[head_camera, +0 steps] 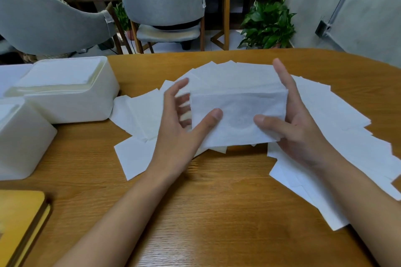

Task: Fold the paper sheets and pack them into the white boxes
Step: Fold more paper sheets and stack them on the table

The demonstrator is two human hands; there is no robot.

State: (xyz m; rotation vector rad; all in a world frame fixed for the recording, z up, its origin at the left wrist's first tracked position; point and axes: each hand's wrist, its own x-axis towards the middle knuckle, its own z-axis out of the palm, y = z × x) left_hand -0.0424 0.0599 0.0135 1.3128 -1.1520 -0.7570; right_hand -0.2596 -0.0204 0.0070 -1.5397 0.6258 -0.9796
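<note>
1. The left hand (180,128) is pinching the folded paper sheet (236,119), thumb in front.
2. The right hand (297,128) is gripping its other edge.
3. The white boxes (71,104) are sitting left of the left hand.

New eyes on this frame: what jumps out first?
The folded paper stack, held up at centre between the left hand and right hand, thumbs on its front. Under it, loose sheets fan across the wooden table. At the left edge sit two white boxes; the farther one looks packed full.
</note>
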